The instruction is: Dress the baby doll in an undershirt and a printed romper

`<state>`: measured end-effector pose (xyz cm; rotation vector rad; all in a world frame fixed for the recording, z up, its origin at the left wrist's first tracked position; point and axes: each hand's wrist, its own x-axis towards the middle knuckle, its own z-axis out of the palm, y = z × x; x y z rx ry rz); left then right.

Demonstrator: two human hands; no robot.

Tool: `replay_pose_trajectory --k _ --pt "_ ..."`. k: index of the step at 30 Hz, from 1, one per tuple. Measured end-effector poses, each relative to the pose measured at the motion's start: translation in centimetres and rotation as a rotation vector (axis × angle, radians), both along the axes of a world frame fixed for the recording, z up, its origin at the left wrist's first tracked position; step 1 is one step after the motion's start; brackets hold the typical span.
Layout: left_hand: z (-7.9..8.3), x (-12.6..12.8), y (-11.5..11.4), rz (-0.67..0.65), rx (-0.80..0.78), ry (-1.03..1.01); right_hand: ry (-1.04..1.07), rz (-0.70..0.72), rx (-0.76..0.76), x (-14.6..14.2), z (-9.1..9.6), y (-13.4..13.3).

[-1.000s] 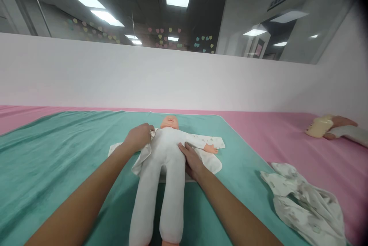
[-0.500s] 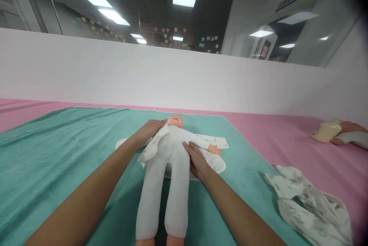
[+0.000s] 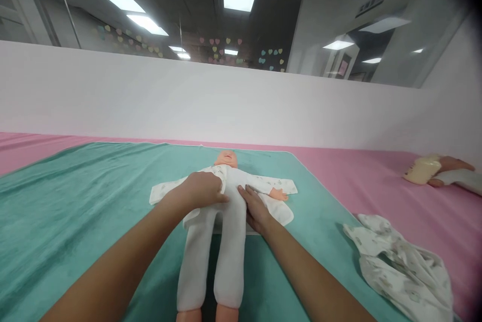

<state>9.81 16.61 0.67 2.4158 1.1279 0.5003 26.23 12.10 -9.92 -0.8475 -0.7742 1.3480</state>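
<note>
While a baby doll [image 3: 230, 226] lies on its back in the middle of a teal blanket [image 3: 75, 201], head to the far side and legs toward the near edge, both hands rest on its body. The left hand [image 3: 203, 190] lies palm down across the doll's chest with the fingers close together and bent over a fold of white cloth; whether they pinch that cloth cannot be told. The right hand [image 3: 256, 209] lies flat and spread against the doll's right side, fingers straight and pointing to the far side, holding nothing. Under the doll a printed white garment [image 3: 281, 214] is spread out, its sleeves reaching left and right, and the doll's bare hand lies on the right sleeve. The blanket covers a pink sheet [image 3: 376, 176]. On the right, near the blanket's edge, a crumpled printed cloth [image 3: 399, 261] lies in a heap. Far to the right, on the pink sheet, lies a second doll [image 3: 448, 174], only partly in view.
</note>
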Motion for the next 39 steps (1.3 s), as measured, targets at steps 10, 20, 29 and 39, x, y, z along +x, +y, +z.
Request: replay_pose_trajectory --k 10,20,29,39 --pt "1.8 -0.5 -0.3 0.009 -0.254 -0.220 -0.029 -0.031 -0.011 0.1 -0.3 0.1" --pt "4.6 -1.0 -2.7 -0.140 -0.214 0.104 -0.066 0.012 0.000 0.4 -0.5 0.1" --pt "1.0 0.8 -3.7 -0.155 0.162 0.581 -0.080 0.002 0.013 0.3 -0.5 0.1" --pt "0.4 0.5 -1.8 -0.180 -0.029 0.466 -0.075 -0.098 -0.087 0.3 -1.1 0.3"
